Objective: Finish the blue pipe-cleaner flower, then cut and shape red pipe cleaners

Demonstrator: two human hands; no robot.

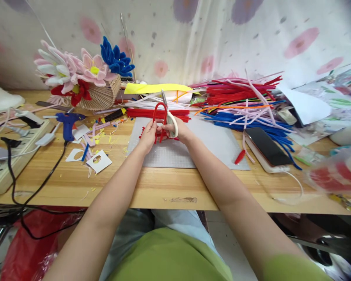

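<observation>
Red chenille stem point(159, 104) arches above the left hand point(148, 135).

The loop point(160, 104) is red; the scissors point(174, 121) have off-white handles; the mat point(216, 144) is grey with a grid. At far left, the flowers point(89, 72) are white, pink, red and blue; the glue gun point(68, 125) is blue. At far right, the stems point(241, 93) are red, blue and pale pink; the curtain point(163, 39) is white with pink and purple blooms.
</observation>
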